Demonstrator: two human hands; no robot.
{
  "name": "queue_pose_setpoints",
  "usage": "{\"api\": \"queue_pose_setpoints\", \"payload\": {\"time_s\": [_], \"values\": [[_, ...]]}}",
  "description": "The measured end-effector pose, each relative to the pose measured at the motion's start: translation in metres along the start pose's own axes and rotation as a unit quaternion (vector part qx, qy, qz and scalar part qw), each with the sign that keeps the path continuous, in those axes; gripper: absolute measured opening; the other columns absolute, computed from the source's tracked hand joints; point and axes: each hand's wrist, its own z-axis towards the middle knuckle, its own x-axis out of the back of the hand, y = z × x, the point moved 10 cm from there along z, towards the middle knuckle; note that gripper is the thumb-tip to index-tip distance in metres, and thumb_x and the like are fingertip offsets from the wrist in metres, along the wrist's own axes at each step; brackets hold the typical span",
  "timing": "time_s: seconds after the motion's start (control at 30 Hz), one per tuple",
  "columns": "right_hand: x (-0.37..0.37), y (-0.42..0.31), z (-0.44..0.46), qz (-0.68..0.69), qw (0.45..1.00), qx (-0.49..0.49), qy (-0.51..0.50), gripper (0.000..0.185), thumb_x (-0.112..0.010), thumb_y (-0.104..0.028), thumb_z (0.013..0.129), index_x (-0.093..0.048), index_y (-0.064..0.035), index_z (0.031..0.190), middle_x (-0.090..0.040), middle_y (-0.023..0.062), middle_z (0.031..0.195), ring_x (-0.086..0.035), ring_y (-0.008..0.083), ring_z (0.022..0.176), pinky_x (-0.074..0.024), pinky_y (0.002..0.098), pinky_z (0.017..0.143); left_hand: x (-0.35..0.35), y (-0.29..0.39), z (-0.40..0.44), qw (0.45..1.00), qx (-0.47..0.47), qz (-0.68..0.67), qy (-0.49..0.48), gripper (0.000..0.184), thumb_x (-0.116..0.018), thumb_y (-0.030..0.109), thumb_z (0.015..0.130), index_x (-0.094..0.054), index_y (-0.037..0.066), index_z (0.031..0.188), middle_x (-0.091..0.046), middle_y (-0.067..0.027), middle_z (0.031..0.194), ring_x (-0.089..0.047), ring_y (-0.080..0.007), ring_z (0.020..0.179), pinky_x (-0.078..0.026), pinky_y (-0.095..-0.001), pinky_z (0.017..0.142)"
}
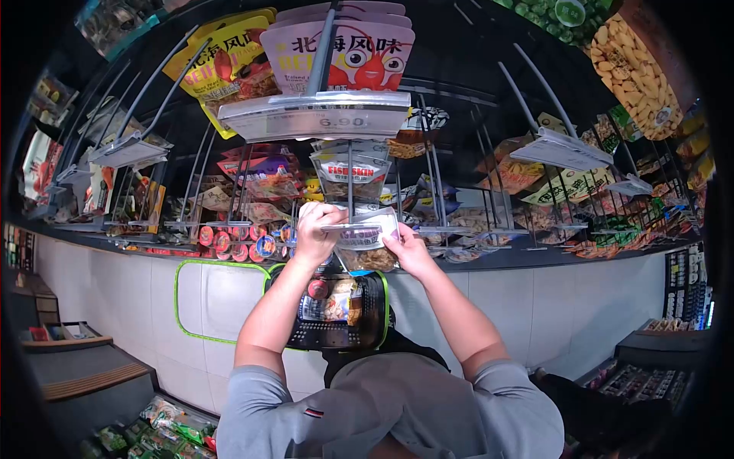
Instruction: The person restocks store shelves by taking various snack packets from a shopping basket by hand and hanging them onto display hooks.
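Note:
My right hand [411, 251] pinches the right edge of a clear-and-white snack bag [373, 260] with brown pieces inside. The bag hangs just in front of the rack's lower hooks. At its upper left, my left hand [315, 231] is closed at the end of a clear price-tag holder [353, 226], which crosses in front of the bag's top. What lies inside the left fingers is partly hidden. Behind them hang similar pouches [350, 170] marked "FISH SKIN".
A black shopping basket [372, 310] with green trim stands below my forearms, several packages inside. Overhead, a hook with a 6.90 price tag [317, 118] carries pink pouches [336, 46] and sticks out towards me. More metal hooks [535, 92] jut out on both sides.

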Motion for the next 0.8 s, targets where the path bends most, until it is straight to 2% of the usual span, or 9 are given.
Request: {"api": "queue_pose_setpoints", "payload": {"time_s": [0.23, 0.3, 0.4, 0.6, 0.67, 0.8], "values": [[0.004, -0.001, -0.007, -0.033, 0.999, -0.001, 0.027, 0.032, -0.059, -0.018, 0.092, -0.054, -0.0011, 0.119, -0.062, 0.0062, 0.107, -0.055, 0.0113, 0.097, -0.0445, 0.0271, 0.086, 0.001, -0.002, 0.003, 1.000, -0.007, -0.005, 0.007, 0.016, -0.072, 0.009, 0.066, -0.069, 0.011, 0.081, -0.063, -0.0019, 0.079, -0.057, -0.0228, 0.075, -0.040, -0.0364, 0.073], [0.006, -0.010, -0.004, -0.070, 0.996, 0.044, 0.044, 0.032, -0.057, -0.018, 0.092, -0.054, -0.0013, 0.119, -0.063, 0.0072, 0.106, -0.056, 0.0128, 0.098, -0.0440, 0.0282, 0.087, 0.001, -0.001, 0.004, 1.000, -0.017, -0.005, 0.010, 0.015, -0.072, 0.009, 0.066, -0.069, 0.012, 0.081, -0.063, -0.0017, 0.079, -0.057, -0.0225, 0.075, -0.041, -0.0368, 0.074], [0.007, -0.013, 0.001, -0.113, 0.991, 0.038, 0.061, 0.032, -0.056, -0.018, 0.092, -0.054, -0.0004, 0.118, -0.064, 0.0085, 0.106, -0.056, 0.0139, 0.098, -0.0435, 0.0291, 0.088, 0.002, -0.001, 0.002, 0.999, -0.018, 0.035, 0.008, 0.015, -0.074, 0.011, 0.065, -0.069, 0.013, 0.080, -0.063, -0.0010, 0.079, -0.058, -0.0219, 0.076, -0.041, -0.0378, 0.076], [0.003, -0.005, 0.013, -0.048, 0.996, 0.058, 0.044, 0.030, -0.056, -0.017, 0.092, -0.055, 0.0016, 0.116, -0.065, 0.0096, 0.104, -0.057, 0.0140, 0.096, -0.0448, 0.0287, 0.086, 0.013, 0.006, 0.007, 0.995, -0.022, 0.094, 0.031, 0.022, -0.077, 0.015, 0.063, -0.069, 0.015, 0.084, -0.063, 0.0008, 0.078, -0.058, -0.0212, 0.074, -0.042, -0.0378, 0.075], [0.004, -0.011, 0.012, -0.062, 0.994, 0.070, 0.055, 0.025, -0.056, -0.013, 0.092, -0.056, -0.0001, 0.114, -0.063, 0.0027, 0.100, -0.054, 0.0086, 0.091, -0.0445, 0.0266, 0.083, 0.011, 0.005, 0.006, 0.995, -0.026, 0.087, 0.032, 0.023, -0.077, 0.015, 0.063, -0.070, 0.015, 0.084, -0.063, 0.0007, 0.079, -0.058, -0.0212, 0.073, -0.043, -0.0376, 0.074], [0.007, -0.007, 0.009, -0.085, 0.993, 0.061, 0.062, 0.025, -0.057, -0.013, 0.092, -0.056, -0.0003, 0.113, -0.062, 0.0018, 0.096, -0.053, 0.0087, 0.088, -0.0441, 0.0262, 0.081, 0.008, 0.006, 0.006, 0.997, -0.041, 0.069, 0.019, 0.024, -0.077, 0.014, 0.063, -0.070, 0.014, 0.086, -0.064, -0.0003, 0.080, -0.059, -0.0213, 0.073, -0.043, -0.0377, 0.074]]}}
